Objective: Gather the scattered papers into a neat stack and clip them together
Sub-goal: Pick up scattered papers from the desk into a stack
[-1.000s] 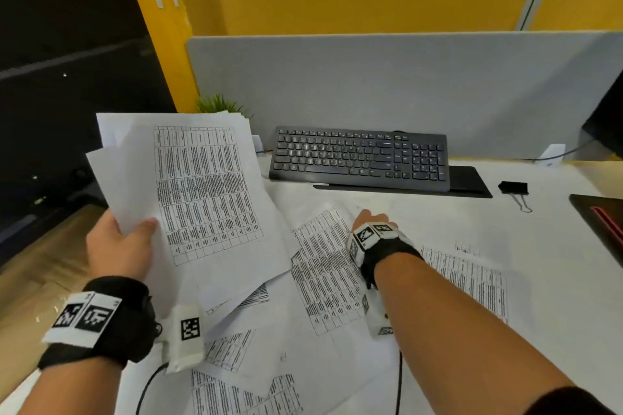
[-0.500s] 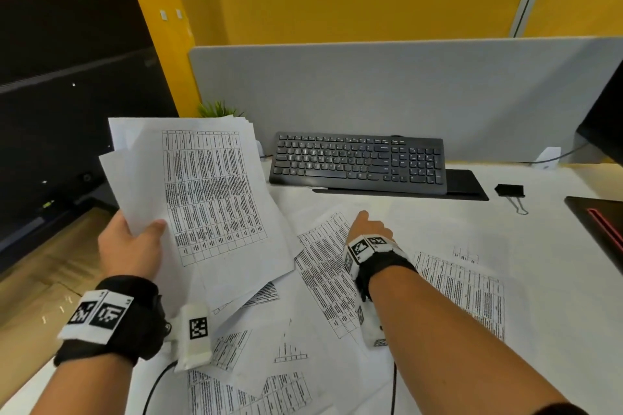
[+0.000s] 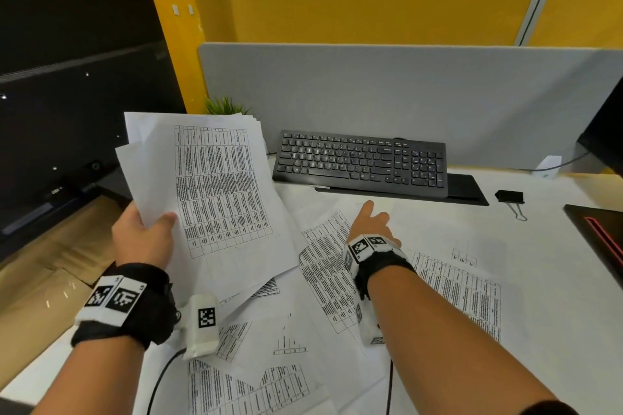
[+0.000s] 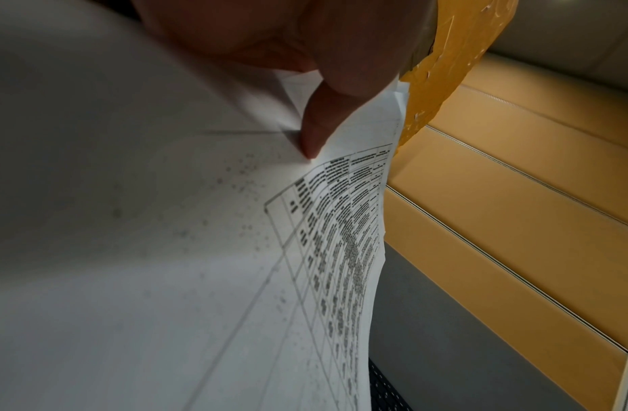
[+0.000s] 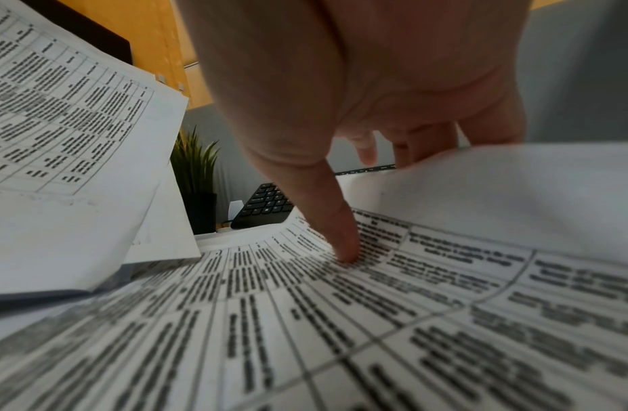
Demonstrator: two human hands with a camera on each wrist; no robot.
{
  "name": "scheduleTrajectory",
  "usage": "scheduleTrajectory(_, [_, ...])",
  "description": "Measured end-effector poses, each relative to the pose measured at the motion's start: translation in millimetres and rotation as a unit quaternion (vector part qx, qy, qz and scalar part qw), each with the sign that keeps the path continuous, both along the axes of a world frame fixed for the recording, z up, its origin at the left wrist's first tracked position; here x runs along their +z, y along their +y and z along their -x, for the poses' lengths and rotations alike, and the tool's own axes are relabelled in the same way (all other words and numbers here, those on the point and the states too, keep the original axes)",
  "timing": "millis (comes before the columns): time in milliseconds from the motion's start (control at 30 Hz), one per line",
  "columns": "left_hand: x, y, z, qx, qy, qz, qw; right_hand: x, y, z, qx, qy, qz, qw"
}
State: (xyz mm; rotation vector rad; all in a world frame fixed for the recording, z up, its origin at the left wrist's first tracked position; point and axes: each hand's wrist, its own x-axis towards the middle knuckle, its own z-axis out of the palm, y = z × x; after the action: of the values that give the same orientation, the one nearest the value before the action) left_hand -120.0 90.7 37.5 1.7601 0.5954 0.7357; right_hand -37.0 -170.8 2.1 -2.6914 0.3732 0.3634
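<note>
On my far left stands a dark monitor (image 3: 74, 84), its lower edge above the wooden floor. Next to it my left hand (image 3: 145, 239) grips a sheaf (image 3: 215, 185) of printed sheets, raised off the desk and tilted, thumb (image 4: 316, 128) pressed on the top sheet and the other fingers curled behind, as my left wrist view shows. The sheaf is uneven, with edges fanned at its top. A small plant (image 3: 224, 106) peeks out behind it, against the grey divider (image 3: 404, 94).

Below the sheaf, loose sheets (image 3: 269, 347) lie overlapping on the white desk (image 3: 556, 280), some printed with tables, some nearly blank. My right hand (image 3: 371, 229) reaches over them in front of the keyboard (image 3: 360, 162). In my right wrist view its thumb (image 5: 333, 222) presses down on a table sheet (image 5: 305, 319), while the fingers beyond it reach behind the lifted edge of a blank sheet (image 5: 516, 194); I cannot tell whether they pinch it.

Further right more printed sheets (image 3: 465, 286) lie flat on the desk. A black binder clip (image 3: 509, 196) sits on the desk just right of the keyboard's stand, well apart from both hands. A dark pad with a red line (image 3: 603, 229) cuts in at the right edge.
</note>
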Motion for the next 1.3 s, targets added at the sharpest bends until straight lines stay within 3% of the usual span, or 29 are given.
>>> scheduleTrajectory(267, [-5,6,-1,0.004,-0.001,0.01,1.0,3,-14,-9,0.009,-0.005,0.003,1.0])
scheduleTrajectory(467, [-3,10,-4,0.006,-0.004,0.006,1.0,51,-39,-20,0.07,-0.064,0.029,0.995])
scheduleTrajectory(633, [-6,7,-11,0.004,0.006,0.001,1.0,125,-27,2,0.133,-0.238,0.085,0.959])
scheduleTrajectory(733, [-2,-5,-17,-0.01,0.003,-0.003,1.0,167,-9,35,0.252,-0.287,-0.025,0.924])
scheduleTrajectory(833, [4,-13,-20,-0.028,0.003,0.002,1.0,190,-4,54,0.309,-0.178,-0.314,0.88])
scheduleTrajectory(900, [7,-14,-21,-0.056,0.008,0.013,0.998,180,-10,39,0.258,-0.111,-0.447,0.849])
scheduleTrajectory(933, [7,-15,-22,-0.079,0.012,0.02,0.997,167,-11,26,0.218,-0.1,-0.463,0.853])
scheduleTrajectory(1033, [10,-22,-21,-0.145,0.01,0.061,0.988,117,-15,-14,0.111,-0.112,-0.44,0.884])
scheduleTrajectory(1100, [12,-28,-20,-0.185,0.005,0.1,0.978,86,-20,-31,0.053,-0.092,-0.451,0.886])
scheduleTrajectory(1300, [7,-47,-17,-0.245,-0.008,0.212,0.946,25,-21,-54,0.024,-0.014,-0.478,0.878])
